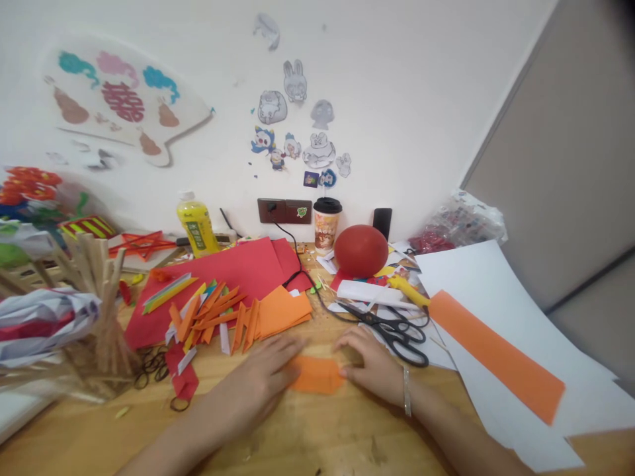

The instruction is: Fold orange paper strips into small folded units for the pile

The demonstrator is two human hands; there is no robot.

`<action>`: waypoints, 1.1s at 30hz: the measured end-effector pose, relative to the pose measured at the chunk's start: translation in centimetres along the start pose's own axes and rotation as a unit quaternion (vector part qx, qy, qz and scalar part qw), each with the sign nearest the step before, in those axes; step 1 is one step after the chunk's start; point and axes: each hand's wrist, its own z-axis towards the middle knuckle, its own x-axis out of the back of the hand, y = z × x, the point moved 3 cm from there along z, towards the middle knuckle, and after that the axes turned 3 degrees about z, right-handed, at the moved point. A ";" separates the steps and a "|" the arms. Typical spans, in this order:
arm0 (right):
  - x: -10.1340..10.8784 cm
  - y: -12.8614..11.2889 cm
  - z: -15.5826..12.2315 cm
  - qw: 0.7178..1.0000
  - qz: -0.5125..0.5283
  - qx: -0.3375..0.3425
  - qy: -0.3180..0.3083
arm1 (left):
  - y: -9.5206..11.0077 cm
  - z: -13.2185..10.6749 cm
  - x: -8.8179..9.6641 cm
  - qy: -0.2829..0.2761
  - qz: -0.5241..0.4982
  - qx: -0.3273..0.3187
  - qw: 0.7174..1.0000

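Observation:
A small folded orange paper piece [317, 374] lies flat on the wooden table [307, 430]. My left hand [258, 383] lies palm down on its left part, fingers spread over the paper. My right hand [372, 367] presses its right edge with the fingertips; a thin bracelet circles that wrist. Behind the hands lie a stack of orange paper [282, 309] and several folded orange strips [213, 314]. Black scissors [397, 330] rest just right of my right hand.
Red paper sheets [238, 271], a yellow bottle [197, 228], a paper cup [326, 225] and a red ball [360, 250] stand at the back. A long orange strip [496, 354] lies on white sheets [501, 284] at right. A bundle of wooden sticks [99, 297] rises at left.

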 end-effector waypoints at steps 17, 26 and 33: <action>1.0 -1.8 -1.2 0.991 -0.045 0.124 0.031 | 4.1 1.1 0.0 0.006 -0.130 -0.082 0.988; -1.0 -2.6 -1.3 0.968 -0.067 0.227 -0.078 | 3.1 0.8 -0.1 0.043 -0.043 -0.093 0.994; -2.2 -1.6 -1.4 0.965 -0.073 0.250 -0.022 | 2.7 0.9 -0.2 0.093 -0.060 -0.103 0.988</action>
